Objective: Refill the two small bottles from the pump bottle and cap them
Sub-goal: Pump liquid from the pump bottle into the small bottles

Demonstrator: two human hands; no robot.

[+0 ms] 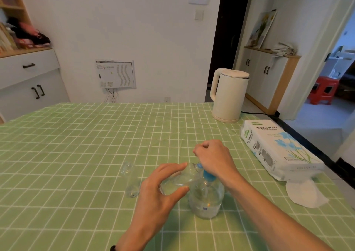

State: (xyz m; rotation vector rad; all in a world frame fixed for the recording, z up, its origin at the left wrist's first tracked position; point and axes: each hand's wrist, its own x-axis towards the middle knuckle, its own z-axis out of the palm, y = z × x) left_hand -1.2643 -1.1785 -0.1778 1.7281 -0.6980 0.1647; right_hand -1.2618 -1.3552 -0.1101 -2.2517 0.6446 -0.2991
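Near the pack [278,147] marked "TISSUE PAPER", fingers of the left hand [159,189] hold a small bottle [179,179] tilted at the pump bottle [206,200]; fingers of the right hand [213,158] curl over its pump.

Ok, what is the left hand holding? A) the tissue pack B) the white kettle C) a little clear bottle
C: the left hand grips a small clear bottle, tipped sideways toward the pump bottle.
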